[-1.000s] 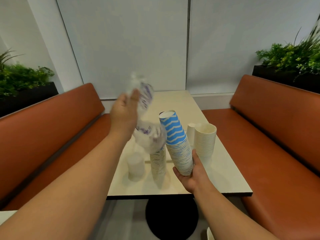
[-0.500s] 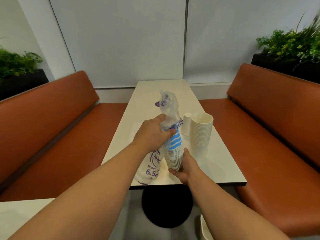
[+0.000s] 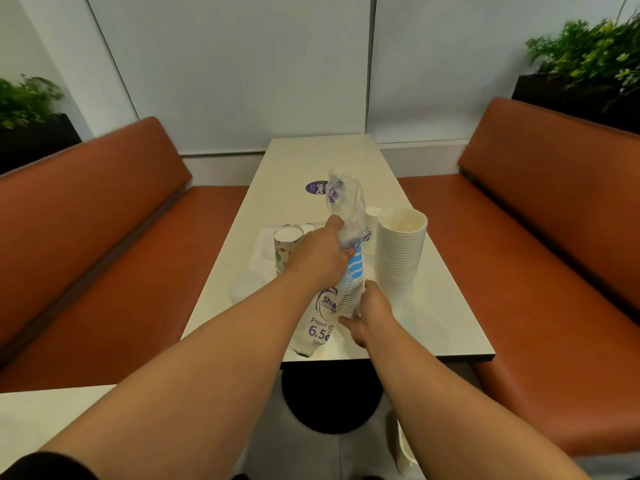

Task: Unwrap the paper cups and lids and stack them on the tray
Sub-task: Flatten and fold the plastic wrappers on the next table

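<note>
1. Head view: the left hand (image 3: 320, 259) has its grip closed on the clear wrapper (image 3: 346, 216), bunched above the striped cups (image 3: 353, 285).
2. The right hand (image 3: 372, 315) clasps that stack's base, just over the tabletop (image 3: 433, 327).
3. White cups (image 3: 400, 251) stand beside it; the tray (image 3: 263, 244) lies left.

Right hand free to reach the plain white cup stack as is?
Probably not yet. The right hand is gripping the base of the blue-striped cup stack, so it is occupied. The path itself looks open: the white cup stack stands just beyond it, with bare table between.
</note>
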Action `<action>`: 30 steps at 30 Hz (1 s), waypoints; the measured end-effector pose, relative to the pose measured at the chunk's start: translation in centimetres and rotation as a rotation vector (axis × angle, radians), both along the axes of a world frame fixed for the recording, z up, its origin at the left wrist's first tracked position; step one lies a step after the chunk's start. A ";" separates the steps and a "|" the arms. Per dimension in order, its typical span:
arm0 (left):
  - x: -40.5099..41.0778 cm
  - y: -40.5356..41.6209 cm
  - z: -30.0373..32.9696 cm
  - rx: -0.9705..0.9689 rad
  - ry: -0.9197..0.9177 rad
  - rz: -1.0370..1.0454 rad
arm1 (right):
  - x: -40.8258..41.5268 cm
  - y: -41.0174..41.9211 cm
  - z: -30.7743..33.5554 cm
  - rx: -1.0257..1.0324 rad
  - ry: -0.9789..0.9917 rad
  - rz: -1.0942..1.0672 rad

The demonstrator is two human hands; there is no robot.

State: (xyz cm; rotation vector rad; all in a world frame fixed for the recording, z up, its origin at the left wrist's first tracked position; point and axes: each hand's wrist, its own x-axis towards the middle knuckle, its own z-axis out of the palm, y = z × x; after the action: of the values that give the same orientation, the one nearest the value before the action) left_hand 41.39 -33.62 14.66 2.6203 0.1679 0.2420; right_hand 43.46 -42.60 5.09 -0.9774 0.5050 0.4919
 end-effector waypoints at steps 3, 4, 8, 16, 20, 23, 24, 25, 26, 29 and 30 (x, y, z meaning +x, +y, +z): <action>1.1 0.1 -0.1 0.019 0.012 0.004 | 0.0 -0.1 0.3 0.002 -0.017 -0.022; 1.4 0.2 -0.2 0.025 0.011 0.012 | 0.0 -0.2 0.3 0.001 -0.025 -0.023; 1.9 0.2 -0.4 0.027 0.006 0.032 | -0.2 -0.3 0.8 0.015 -0.060 -0.032; 0.7 0.8 -0.4 -0.095 -0.054 0.062 | -0.9 -0.9 0.9 -0.123 -0.081 -0.010; -1.2 1.8 0.2 -0.131 -0.112 0.057 | -2.2 -0.9 0.3 -0.290 -0.160 0.040; -2.8 3.2 1.1 -0.188 -0.152 -0.003 | -3.0 -0.8 -0.4 -0.412 -0.196 0.090; -3.5 3.9 1.5 -0.216 -0.165 -0.022 | -3.5 -0.7 -0.4 -0.437 -0.216 0.107; -4.4 4.5 2.0 -0.250 -0.176 -0.037 | -4.2 -0.6 -0.2 -0.451 -0.261 0.122; -5.3 5.4 2.4 -0.293 -0.188 -0.051 | -4.8 -0.2 0.2 -0.455 -0.328 0.139; -8.2 8.8 3.2 -0.506 -0.170 -0.116 | -6.9 2.3 2.4 -0.370 -0.539 0.231; -9.2 10.1 3.2 -0.564 -0.150 -0.118 | -7.4 3.6 3.5 -0.299 -0.581 0.268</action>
State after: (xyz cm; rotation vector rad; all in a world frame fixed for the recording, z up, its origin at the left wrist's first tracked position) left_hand 32.21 -23.48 17.81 2.0352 0.0217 0.2985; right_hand 36.02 -38.99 8.56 -1.4214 -0.0829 0.3500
